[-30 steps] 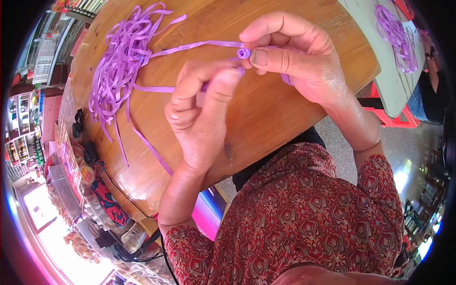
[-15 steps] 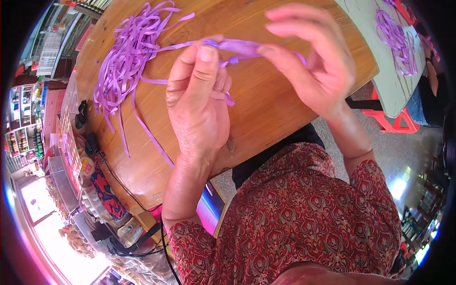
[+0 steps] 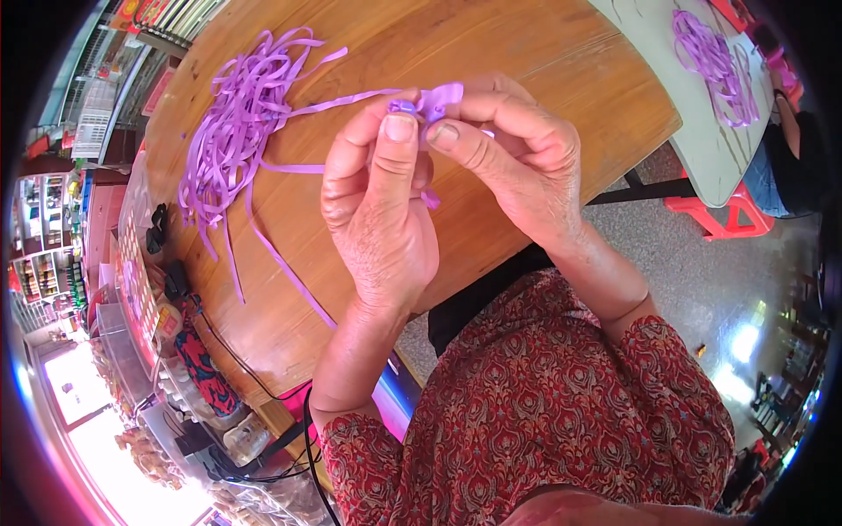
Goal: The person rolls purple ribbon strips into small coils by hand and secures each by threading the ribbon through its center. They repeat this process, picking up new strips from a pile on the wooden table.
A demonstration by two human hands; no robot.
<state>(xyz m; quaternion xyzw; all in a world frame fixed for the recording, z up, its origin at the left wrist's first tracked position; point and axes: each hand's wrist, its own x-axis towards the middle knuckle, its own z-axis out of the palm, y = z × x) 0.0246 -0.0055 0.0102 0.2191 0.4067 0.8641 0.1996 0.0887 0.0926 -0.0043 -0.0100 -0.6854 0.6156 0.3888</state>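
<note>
A small shop is showing here: shelves [image 3: 35, 280] of packed goods are lining the left edge, a round wooden table [image 3: 526, 61] is serving as workbench, and a red plastic stool [image 3: 724, 215] is standing on polished stone floor [image 3: 702, 289].

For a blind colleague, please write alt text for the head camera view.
Both hands, left hand and right hand, pinch a folded purple ribbon above a round wooden table. A pile of purple ribbons lies at left.

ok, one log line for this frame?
left hand pinching purple ribbon piece | right hand pinching same | ribbon pile on wooden table
</note>
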